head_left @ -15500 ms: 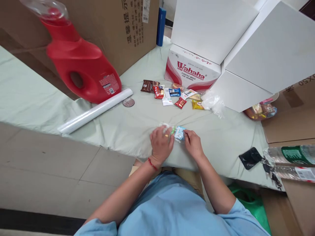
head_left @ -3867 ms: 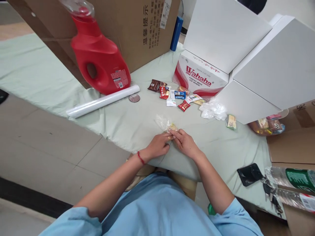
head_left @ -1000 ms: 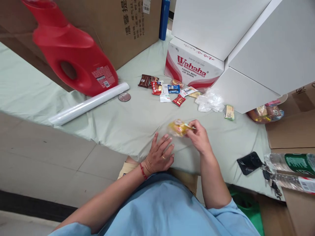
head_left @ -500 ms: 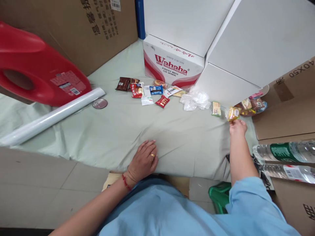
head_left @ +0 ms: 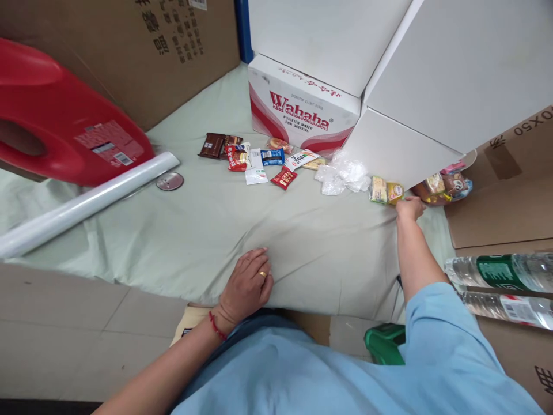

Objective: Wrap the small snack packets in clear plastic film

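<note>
Mostly, smooth and crinkled surfaces meet here: the table [head_left: 311, 230] wears a pale green cloth drawn into soft creases, matte white boxes [head_left: 458, 57] stand flat-sided above it, and brown cardboard cartons [head_left: 112, 52] flank both sides. The Wahaha box [head_left: 298, 115] is printed board, red waves on white; the jug [head_left: 86, 109] is glossy moulded red plastic with a looped handle; the roll [head_left: 90, 202] of film is a long shiny cylinder. Clear bottles [head_left: 516, 271] lie at the right, near a heap of wrapped snacks [head_left: 451, 183], and crumpled clear plastic [head_left: 345, 173] sits beside the Wahaha box. The yellow packet [head_left: 394, 192] — small, squarish, glossy, with a pale mark — lies on the cloth, close against the green-and-cream packet [head_left: 378, 190]. The right hand [head_left: 410, 208] is at its right edge, fingers bent; whether they pinch it or only touch it, I cannot tell. The left hand [head_left: 247, 285] rests near the table's edge, fingers loosely extended and free. Counted: one jug, one roll, two bottles, two packets side by side at the right hand, two dark brown packets [head_left: 211, 145] and one blue packet [head_left: 273, 157] within an overlapping pile, one metal disc [head_left: 170, 181], one gold ring [head_left: 262, 274].
</note>
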`<state>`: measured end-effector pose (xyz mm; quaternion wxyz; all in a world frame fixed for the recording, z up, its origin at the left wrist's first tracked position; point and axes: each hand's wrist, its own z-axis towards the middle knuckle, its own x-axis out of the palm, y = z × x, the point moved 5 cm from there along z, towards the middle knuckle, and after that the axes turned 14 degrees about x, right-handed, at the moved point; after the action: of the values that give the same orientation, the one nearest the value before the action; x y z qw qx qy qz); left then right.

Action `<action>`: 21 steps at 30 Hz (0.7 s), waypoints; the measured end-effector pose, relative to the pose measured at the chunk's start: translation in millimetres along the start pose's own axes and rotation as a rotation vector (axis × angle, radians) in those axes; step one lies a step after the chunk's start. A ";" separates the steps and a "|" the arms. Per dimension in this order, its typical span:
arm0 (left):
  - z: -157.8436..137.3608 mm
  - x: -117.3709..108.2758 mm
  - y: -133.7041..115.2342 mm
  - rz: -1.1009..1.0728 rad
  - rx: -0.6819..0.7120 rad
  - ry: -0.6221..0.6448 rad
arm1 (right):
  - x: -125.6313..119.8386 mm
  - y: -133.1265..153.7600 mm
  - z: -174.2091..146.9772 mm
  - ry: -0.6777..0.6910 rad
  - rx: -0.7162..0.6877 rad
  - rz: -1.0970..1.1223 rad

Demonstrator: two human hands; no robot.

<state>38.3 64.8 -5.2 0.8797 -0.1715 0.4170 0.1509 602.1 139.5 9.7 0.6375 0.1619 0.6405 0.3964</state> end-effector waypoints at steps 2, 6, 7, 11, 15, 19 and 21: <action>-0.1 -1.3 0.2 0.006 -0.010 -0.011 | -5.5 16.2 -16.1 -0.108 -0.051 -0.036; -1.9 -0.5 2.2 0.077 -0.057 0.045 | 21.1 74.2 -72.6 0.043 -0.351 -0.049; -3.0 0.2 2.6 0.092 -0.068 0.053 | 31.7 89.6 -89.7 0.124 -0.429 -0.050; -7.4 2.2 1.9 0.075 -0.076 -0.022 | 64.9 129.1 -149.6 0.357 -0.576 -0.191; -9.2 4.3 2.0 0.061 -0.114 -0.072 | 70.0 119.5 -193.2 0.482 -0.456 -0.331; -8.4 4.2 4.6 0.008 -0.150 -0.078 | 53.8 83.0 -240.7 0.713 -0.164 0.137; -8.6 6.5 6.2 -0.033 -0.158 -0.026 | 45.3 65.0 -264.2 0.828 -0.013 0.313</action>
<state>33.9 67.5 -16.4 0.8712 -0.2452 0.3894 0.1709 327.0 133.4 -8.7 0.2603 0.0802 0.8073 0.5235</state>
